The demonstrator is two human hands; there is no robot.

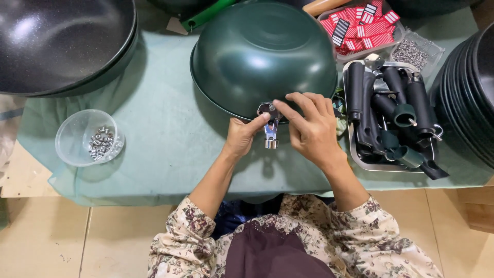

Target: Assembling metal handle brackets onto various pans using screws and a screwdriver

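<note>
A green cloth (170, 139) is covering the table; both hands, left hand (242, 135) and right hand (311, 128), are pinching a metal bracket (270, 126) against the upturned green wok (262, 54) rim, apparently not fastened yet, handles (391, 113) waiting in the tray.

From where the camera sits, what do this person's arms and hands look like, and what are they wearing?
Both hands, the left hand and the right hand, are bare: no gloves, and no rings or watch that I can make out. The forearms are uncovered, since the cream floral sleeves with small dark flowers are pushed up towards the elbows. A dark maroon apron covers the front of the body.
</note>
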